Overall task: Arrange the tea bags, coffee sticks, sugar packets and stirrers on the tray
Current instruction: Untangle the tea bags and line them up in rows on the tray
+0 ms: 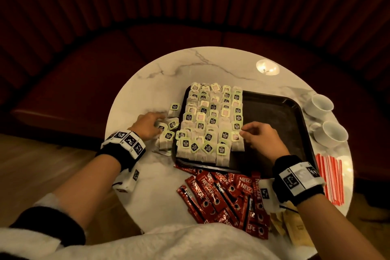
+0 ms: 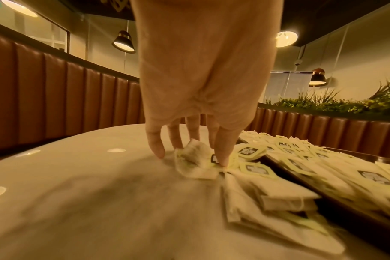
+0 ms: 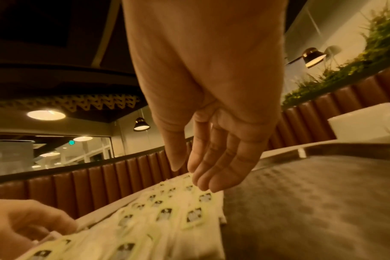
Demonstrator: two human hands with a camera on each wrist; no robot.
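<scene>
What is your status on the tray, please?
Left hand pinching a loose tea bag on the table. Right hand open over the tray. Coffee sticks still off-tray.

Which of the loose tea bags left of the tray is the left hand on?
The crumpled tea bag under the left hand's fingertips, farthest from the tray; the other loose ones lie nearer its edge.

The right hand (image 3: 214,140) hangs with relaxed fingers (image 3: 220,183) just above rows of tea bags (image 3: 167,212) on the tray (image 3: 312,202).
</scene>
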